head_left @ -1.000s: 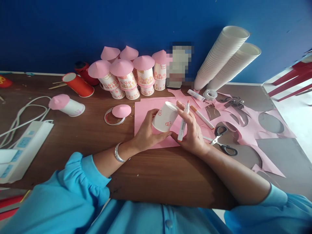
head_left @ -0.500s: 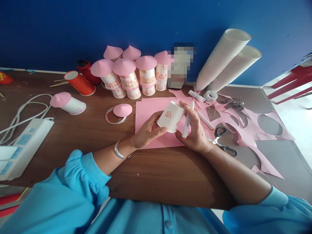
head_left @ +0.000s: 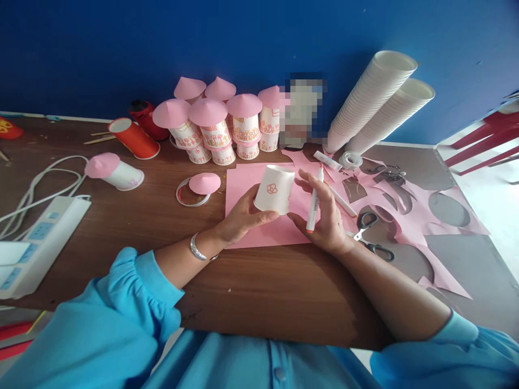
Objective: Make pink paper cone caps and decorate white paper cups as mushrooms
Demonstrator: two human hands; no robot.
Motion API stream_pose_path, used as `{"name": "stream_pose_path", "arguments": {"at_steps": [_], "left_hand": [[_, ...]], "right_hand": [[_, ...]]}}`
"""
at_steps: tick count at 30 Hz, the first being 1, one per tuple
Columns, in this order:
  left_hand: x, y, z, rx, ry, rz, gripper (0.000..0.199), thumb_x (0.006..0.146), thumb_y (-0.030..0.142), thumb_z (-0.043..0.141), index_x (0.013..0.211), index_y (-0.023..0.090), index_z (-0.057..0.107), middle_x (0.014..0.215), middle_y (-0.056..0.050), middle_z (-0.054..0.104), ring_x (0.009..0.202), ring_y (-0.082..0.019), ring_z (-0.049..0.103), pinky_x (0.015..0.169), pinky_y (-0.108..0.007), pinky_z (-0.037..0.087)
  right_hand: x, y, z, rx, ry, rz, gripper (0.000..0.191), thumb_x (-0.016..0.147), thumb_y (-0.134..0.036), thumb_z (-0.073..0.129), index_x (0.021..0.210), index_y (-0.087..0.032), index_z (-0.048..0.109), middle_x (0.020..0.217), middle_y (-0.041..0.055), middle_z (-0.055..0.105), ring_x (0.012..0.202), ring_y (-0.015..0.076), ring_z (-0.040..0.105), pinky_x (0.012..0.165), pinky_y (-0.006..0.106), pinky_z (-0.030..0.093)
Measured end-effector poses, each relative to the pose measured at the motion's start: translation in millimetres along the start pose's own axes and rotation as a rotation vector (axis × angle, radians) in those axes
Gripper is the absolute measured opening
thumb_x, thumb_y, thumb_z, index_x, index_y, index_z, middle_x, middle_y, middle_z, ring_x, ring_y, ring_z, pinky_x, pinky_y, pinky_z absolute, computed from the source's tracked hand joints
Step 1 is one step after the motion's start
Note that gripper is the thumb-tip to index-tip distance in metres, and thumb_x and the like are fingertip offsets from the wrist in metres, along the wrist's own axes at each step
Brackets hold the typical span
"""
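Note:
A white paper cup [head_left: 274, 189] with a red flower drawn on its side is gripped by my left hand [head_left: 242, 219], thumb along its lower edge. It is held above a pink paper sheet [head_left: 243, 235]. Just right of the cup, my right hand [head_left: 326, 221] holds a white marker [head_left: 313, 208] between its fingers, its orange end pointing down. The fingertips of that hand are a little apart from the cup. Scissors [head_left: 367, 232] with black handles lie beside my right wrist.
Decorated cups with pink cone roofs [head_left: 207, 113] stand along the wall. Tall cup stacks [head_left: 371, 97] lean at the right, above cut pink scraps [head_left: 421, 216]. At left are a roofed cup [head_left: 121, 175], a red cup [head_left: 135, 139] and a power strip [head_left: 44, 237]. A pink cone [head_left: 205, 183] rests on a tape roll.
The cup has turned more upright and shifted slightly left in my left hand. My right fingers have come away from its rim, with the marker still held.

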State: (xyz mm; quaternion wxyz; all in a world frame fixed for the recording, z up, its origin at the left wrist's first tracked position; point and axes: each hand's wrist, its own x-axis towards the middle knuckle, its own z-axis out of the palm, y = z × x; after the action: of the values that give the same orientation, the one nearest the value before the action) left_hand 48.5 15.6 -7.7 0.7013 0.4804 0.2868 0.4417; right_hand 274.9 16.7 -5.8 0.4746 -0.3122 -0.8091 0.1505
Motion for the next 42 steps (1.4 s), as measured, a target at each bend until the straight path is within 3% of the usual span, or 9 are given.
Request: {"name": "stream_pose_path", "arguments": {"at_steps": [3,8,13,20,26,33,38,42], "left_hand": [[1.0,-3.9,-2.7,-0.006,0.025,0.014,0.058,0.08,0.035,0.087,0.13,0.022,0.06,0.128,-0.01,0.069,0.119,-0.029,0.064,0.101,-0.042,0.048],[0.7,-3.9,-2.4,-0.017,0.054,-0.004,0.061,0.077,0.032,0.089,0.129,0.024,0.058,0.126,-0.008,0.068,0.118,-0.028,0.065,0.104,-0.044,0.048],[-0.3,-0.8,-0.1,-0.007,0.076,-0.017,0.062,0.076,0.032,0.089,0.129,0.024,0.057,0.123,-0.008,0.067,0.116,-0.028,0.065,0.101,-0.044,0.049],[-0.3,-1.5,0.5,0.024,0.161,-0.035,0.066,0.068,0.03,0.094,0.124,0.025,0.058,0.108,-0.003,0.067,0.099,-0.02,0.062,0.085,-0.034,0.05],[2.1,4.3,5.1,-0.091,0.117,-0.034,0.058,0.071,0.033,0.092,0.119,0.024,0.062,0.108,-0.003,0.069,0.101,-0.021,0.063,0.093,-0.038,0.049],[3.7,3.9,4.6,-0.105,0.136,-0.046,0.053,0.07,0.03,0.093,0.113,0.022,0.064,0.104,-0.002,0.069,0.102,-0.02,0.062,0.098,-0.041,0.047],[3.4,6.5,5.5,-0.082,0.15,-0.081,0.054,0.068,0.028,0.094,0.113,0.022,0.064,0.102,-0.002,0.068,0.099,-0.021,0.062,0.096,-0.04,0.046],[4.1,9.6,7.2,-0.084,0.123,-0.086,0.052,0.068,0.029,0.093,0.112,0.021,0.065,0.104,-0.004,0.069,0.099,-0.022,0.062,0.096,-0.04,0.045]], "right_hand": [[-2.1,0.0,-1.6,0.008,0.05,0.041,0.078,0.092,-0.026,0.075,0.158,-0.029,0.035,0.15,0.0182,0.056,0.123,0.0353,0.068,0.101,0.061,0.058],[-3.5,1.3,-1.2,0.021,0.069,0.065,0.071,0.089,-0.022,0.077,0.151,-0.03,0.043,0.137,0.0158,0.063,0.117,0.0347,0.067,0.092,0.058,0.06],[-3.5,-0.5,1.0,0.027,0.068,0.064,0.066,0.091,-0.026,0.077,0.148,-0.029,0.045,0.134,0.0155,0.064,0.113,0.0318,0.068,0.089,0.052,0.061],[-2.7,-5.8,-1.8,-0.015,0.06,0.077,0.042,0.104,-0.042,0.056,0.144,-0.029,0.051,0.111,0.0096,0.071,0.095,0.0256,0.071,0.084,0.047,0.061],[0.8,-10.4,-5.0,-0.114,0.066,-0.032,0.042,0.106,-0.047,0.049,0.143,-0.028,0.059,0.098,0.0081,0.066,0.085,0.0229,0.068,0.076,0.042,0.062],[4.2,-20.6,-8.0,-0.048,0.133,0.025,0.034,0.103,-0.042,0.057,0.132,-0.025,0.063,0.093,0.0075,0.068,0.088,0.0256,0.067,0.078,0.044,0.06],[4.9,-31.5,-8.3,0.06,0.107,-0.007,0.017,0.098,-0.025,0.062,0.115,-0.025,0.065,0.084,0.0054,0.068,0.078,0.0236,0.067,0.072,0.042,0.058],[2.3,-35.5,-5.0,0.067,0.107,-0.006,0.023,0.096,-0.025,0.063,0.12,-0.024,0.062,0.085,0.0051,0.07,0.072,0.0224,0.068,0.066,0.038,0.057]]}}
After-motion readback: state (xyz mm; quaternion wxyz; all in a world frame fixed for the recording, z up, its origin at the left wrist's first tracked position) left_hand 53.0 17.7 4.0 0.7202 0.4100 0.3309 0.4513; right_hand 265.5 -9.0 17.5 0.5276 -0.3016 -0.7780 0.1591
